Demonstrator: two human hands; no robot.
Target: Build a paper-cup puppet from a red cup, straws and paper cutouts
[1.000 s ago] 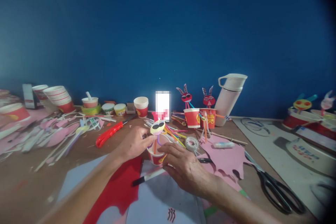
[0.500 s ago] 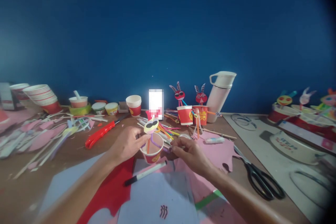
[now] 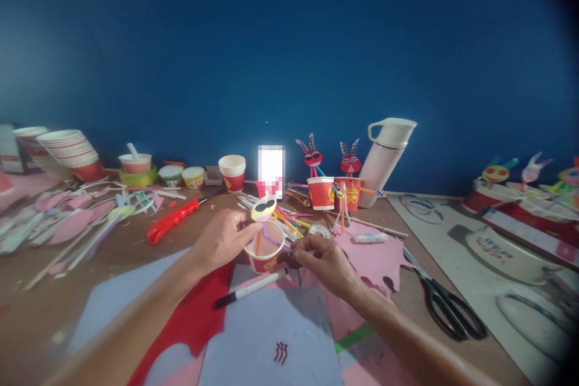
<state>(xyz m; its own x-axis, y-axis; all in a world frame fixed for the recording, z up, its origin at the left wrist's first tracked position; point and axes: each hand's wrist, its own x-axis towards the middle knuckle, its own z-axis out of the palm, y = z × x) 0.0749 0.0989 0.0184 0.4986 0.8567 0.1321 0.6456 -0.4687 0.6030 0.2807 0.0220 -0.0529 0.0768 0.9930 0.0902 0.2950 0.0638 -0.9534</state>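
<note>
A red and white paper cup (image 3: 263,263) stands in front of me, with an orange stick and a purple stick rising from it. On them sits a small yellow paper face (image 3: 263,209) with black glasses. My left hand (image 3: 230,235) is closed at the left rim of the cup, its fingertips beside the face; what it pinches is partly hidden. My right hand (image 3: 319,258) pinches the outer end of the bent purple stick (image 3: 275,239), right of the cup. A black and white marker (image 3: 251,288) lies just below the cup.
Behind are two cups (image 3: 321,194) with red rabbit figures and a white jug (image 3: 386,163). Black scissors (image 3: 452,307) lie right, a red cutter (image 3: 174,221) left. Paper scraps (image 3: 67,223) and stacked cups (image 3: 72,157) are far left. Blue sheets (image 3: 271,338) lie in front.
The view has shifted slightly. Both hands keep their grip, and the right hand sits a little nearer the cup's rim with the purple stick.
</note>
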